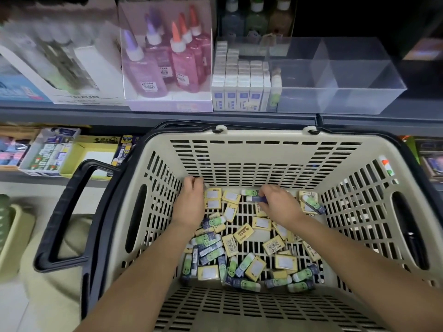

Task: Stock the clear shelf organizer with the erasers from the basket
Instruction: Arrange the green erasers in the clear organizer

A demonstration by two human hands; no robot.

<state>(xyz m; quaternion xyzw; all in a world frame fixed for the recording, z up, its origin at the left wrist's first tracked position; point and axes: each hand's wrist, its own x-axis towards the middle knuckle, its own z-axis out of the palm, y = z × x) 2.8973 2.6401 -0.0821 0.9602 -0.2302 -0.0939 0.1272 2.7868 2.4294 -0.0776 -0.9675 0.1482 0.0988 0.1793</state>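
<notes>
A beige basket (239,154) with black handles hangs below the shelf edge and holds several erasers (242,245), some in yellow boxes, some green with navy sleeves. My left hand (190,200) reaches to the basket's far left floor, fingers curled at the wall; what it holds is hidden. My right hand (279,203) pinches a navy-sleeved eraser (257,199) near the far side. On the shelf above stands the clear shelf organizer (340,75); its left section holds rows of white boxed erasers (239,85), the right sections hold nothing.
Glue bottles in a pink display box (167,61) stand left of the organizer. A white display carton (60,68) is further left. Lower shelf boxes of stationery (50,152) sit left of the basket. A green container (9,236) is at the far left.
</notes>
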